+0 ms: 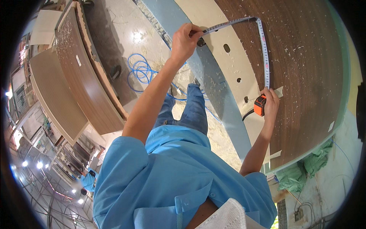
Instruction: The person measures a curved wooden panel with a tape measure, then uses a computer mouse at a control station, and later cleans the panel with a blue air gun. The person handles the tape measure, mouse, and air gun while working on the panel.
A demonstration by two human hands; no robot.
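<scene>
My left hand [186,42] pinches the free end of a tape measure's pale blade, over a cream board [233,63] with dark holes. From there the blade [265,57] runs right across a dark brown wood-grain panel [305,76], bends sharply at the far side and comes back toward me. Its orange and black tape measure case [259,106] is gripped in my right hand [271,103]. A dark strap hangs from the case over the cream board. Beside my right fingers lies a piece of pale tape [279,92].
Pale shavings dot the brown panel. A blue-grey table edge [213,82] runs between me and the boards. On the floor lies a coiled blue hose [141,72]. More wood-grain panels [82,65] stand at left, and green sacks [291,175] at lower right. Another person [88,179] is at lower left.
</scene>
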